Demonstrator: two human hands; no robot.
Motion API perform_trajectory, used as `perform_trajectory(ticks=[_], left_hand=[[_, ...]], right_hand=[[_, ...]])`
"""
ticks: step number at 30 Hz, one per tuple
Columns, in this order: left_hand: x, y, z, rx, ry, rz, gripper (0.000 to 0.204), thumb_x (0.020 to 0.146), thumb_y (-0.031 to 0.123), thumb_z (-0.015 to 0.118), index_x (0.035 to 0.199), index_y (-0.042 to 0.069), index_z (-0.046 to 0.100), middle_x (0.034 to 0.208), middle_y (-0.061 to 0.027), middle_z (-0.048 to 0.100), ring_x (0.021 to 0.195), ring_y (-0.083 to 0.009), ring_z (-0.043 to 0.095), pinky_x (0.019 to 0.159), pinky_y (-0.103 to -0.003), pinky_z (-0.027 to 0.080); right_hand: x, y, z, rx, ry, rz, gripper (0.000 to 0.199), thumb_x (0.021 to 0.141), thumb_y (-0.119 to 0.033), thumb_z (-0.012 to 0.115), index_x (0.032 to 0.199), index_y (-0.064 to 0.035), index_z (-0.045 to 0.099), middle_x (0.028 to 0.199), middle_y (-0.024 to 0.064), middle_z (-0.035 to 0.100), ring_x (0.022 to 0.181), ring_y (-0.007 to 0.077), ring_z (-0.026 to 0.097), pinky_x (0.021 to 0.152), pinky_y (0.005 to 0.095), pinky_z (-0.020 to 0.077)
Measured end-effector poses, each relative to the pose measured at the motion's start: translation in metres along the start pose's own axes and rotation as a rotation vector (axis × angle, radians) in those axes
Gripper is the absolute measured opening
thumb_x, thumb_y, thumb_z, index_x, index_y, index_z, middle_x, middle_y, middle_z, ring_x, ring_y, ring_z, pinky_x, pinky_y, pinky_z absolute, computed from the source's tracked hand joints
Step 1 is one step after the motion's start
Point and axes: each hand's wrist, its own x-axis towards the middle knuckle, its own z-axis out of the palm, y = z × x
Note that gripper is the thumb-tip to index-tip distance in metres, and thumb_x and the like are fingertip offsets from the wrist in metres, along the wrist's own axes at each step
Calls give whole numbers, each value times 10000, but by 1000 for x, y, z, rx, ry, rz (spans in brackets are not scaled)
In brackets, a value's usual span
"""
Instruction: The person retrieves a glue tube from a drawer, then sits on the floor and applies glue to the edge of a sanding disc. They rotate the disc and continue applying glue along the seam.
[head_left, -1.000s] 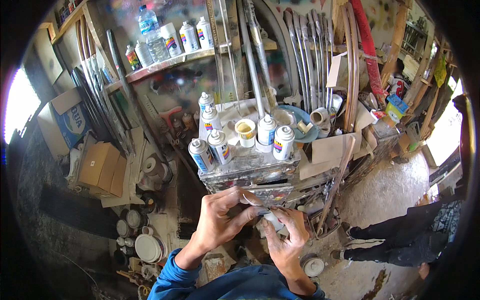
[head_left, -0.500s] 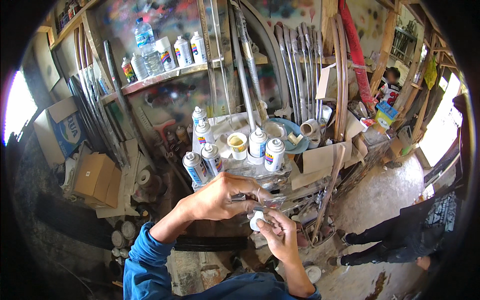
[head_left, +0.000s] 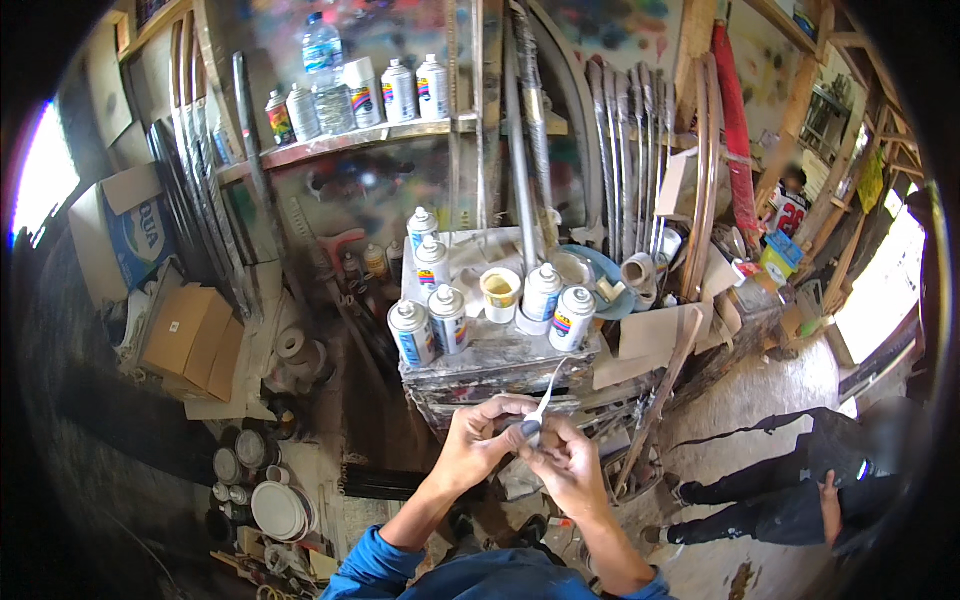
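Both my hands meet in front of my body, fingertips nearly touching. From between them a thin white strip (head_left: 550, 388) sticks up and bends to the right at its tip. My left hand (head_left: 480, 445) is closed, its dark-stained thumb pressing against the strip's lower end. Closed around the lower part of the same small white piece is my right hand (head_left: 566, 468); the fingers hide most of it, so its full shape does not show.
Beyond my hands, several spray cans (head_left: 448, 318) and a small tub (head_left: 500, 292) stand on a paint-stained bench (head_left: 470, 372). A shelf (head_left: 350, 138) holds more cans and a water bottle (head_left: 322, 50). Cardboard boxes (head_left: 185, 338) sit left; a person in dark clothes (head_left: 800, 480) is at right.
My hands have lowered slightly and my left hand has turned, now closer to the right. The white strip now stands up between them; the clear, shiny piece seen before no longer shows.
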Motion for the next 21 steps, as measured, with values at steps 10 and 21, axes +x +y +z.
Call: perform_trajectory(ticks=[10,21], left_hand=[[-11,14,-14,-50,72,195,227,857,13,725,1055,-28,623,1052,-88,666,985,-131,623,912,-292,504],[-25,58,-27,357,-21,567,216,735,28,781,884,3,627,961,-144,695,836,-223,695,731,-309,551]], right_hand=[[9,-159,41,-1604,-269,-1029,248,770,-219,760,957,-69,695,1035,81,674,1078,265,612,1044,556,401],[32,-180,46,-1600,-834,-1005,191,819,-119,655,972,-8,683,830,44,617,843,177,618,804,322,501]])
